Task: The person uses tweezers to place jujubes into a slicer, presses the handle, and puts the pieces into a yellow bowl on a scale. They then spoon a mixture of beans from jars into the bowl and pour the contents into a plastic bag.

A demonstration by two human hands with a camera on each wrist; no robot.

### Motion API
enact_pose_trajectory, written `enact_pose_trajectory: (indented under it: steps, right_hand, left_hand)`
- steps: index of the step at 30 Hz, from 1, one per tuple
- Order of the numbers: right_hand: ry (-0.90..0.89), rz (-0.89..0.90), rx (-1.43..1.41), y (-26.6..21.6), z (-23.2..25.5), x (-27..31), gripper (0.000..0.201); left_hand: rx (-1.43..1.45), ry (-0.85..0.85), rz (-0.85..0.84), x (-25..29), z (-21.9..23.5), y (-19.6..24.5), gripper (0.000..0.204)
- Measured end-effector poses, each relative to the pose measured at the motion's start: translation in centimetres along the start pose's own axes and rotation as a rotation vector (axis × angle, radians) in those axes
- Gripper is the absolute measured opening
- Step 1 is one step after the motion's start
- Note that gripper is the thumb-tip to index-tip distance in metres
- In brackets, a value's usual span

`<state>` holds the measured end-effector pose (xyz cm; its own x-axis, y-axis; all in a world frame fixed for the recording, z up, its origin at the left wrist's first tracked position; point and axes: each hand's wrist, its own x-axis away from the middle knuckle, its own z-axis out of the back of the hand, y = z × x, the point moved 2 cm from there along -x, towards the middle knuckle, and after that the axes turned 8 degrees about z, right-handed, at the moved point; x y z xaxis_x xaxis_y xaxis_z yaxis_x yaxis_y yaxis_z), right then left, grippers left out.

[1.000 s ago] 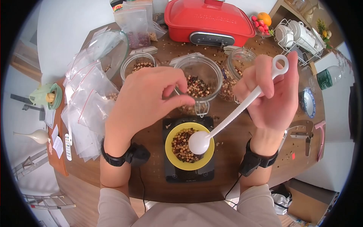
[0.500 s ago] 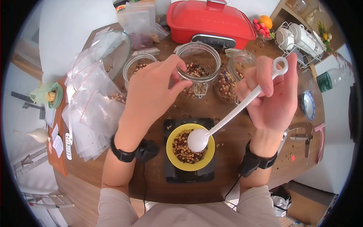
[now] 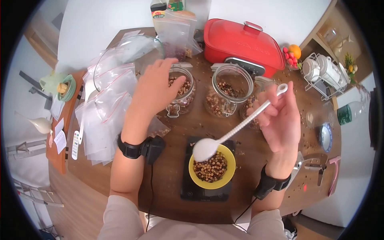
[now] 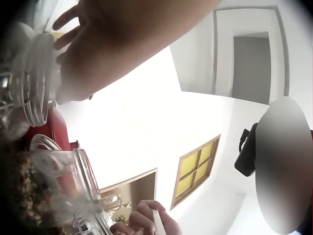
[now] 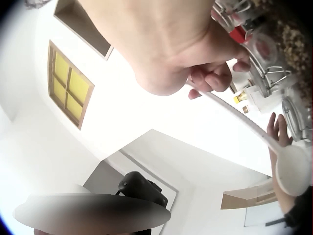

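My right hand (image 3: 280, 120) grips the handle of a long white plastic spoon (image 3: 205, 149), whose round bowl hangs over the edge of a yellow bowl (image 3: 231, 165). Mixed brown, tan and dark peppercorn-like grains lie in the yellow bowl, which sits on a black kitchen scale (image 3: 205, 195). My left hand (image 3: 149, 93) reaches with spread fingers beside an open clip-top glass jar (image 3: 185, 105), its thumb overlapping the rim. That jar holds similar grains. To its right stands a second glass jar (image 3: 216, 103), part filled. A third jar (image 3: 245, 112) is partly hidden behind my right hand.
Zip bags (image 3: 104, 116) lie piled at the left beside a glass lid (image 3: 120, 52). More bags (image 3: 172, 34) stand at the back near a red electric cooker (image 3: 240, 44). At the right are a cup rack (image 3: 326, 76), a green-labelled bottle (image 3: 348, 114) and a patterned bowl (image 3: 325, 138).
My left hand has moved from the middle jar to the left one, its fingers straightening. The middle jar was pushed back a little. The head view has turned left; the spoon stays over the yellow bowl.
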<state>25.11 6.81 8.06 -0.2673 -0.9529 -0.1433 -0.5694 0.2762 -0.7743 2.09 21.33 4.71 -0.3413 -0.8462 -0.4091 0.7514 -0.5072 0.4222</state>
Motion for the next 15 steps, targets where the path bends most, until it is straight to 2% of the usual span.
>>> enact_pose_trajectory:
  steps: [1,2,5,6,9,15]
  right_hand:
    - [0.029,-0.015,-0.032,0.5,-0.2,-0.1,0.055]
    - [-0.026,-0.053,-0.060,0.6,0.2,-0.3,0.054]
    - [-0.011,-0.011,-0.123,1.9,0.7,-0.8,0.054]
    - [0.083,-0.002,-0.185,2.3,0.8,-1.0,0.052]
    - [0.034,0.016,-0.189,2.7,1.4,-1.2,0.051]
    - [0.100,0.142,-0.228,3.0,0.9,-1.1,0.049]
  left_hand:
    - [0.025,-0.055,0.032,0.1,-0.2,-0.1,0.034]
    - [0.050,-0.110,0.063,0.2,-0.3,-0.1,0.032]
    - [0.018,-0.118,0.048,0.3,0.2,0.0,0.027]
    - [0.034,-0.121,0.051,0.3,0.3,-0.2,0.026]
    - [0.073,-0.136,0.059,0.2,0.6,-0.3,0.023]
    - [0.057,-0.231,0.082,0.7,0.9,0.3,0.017]
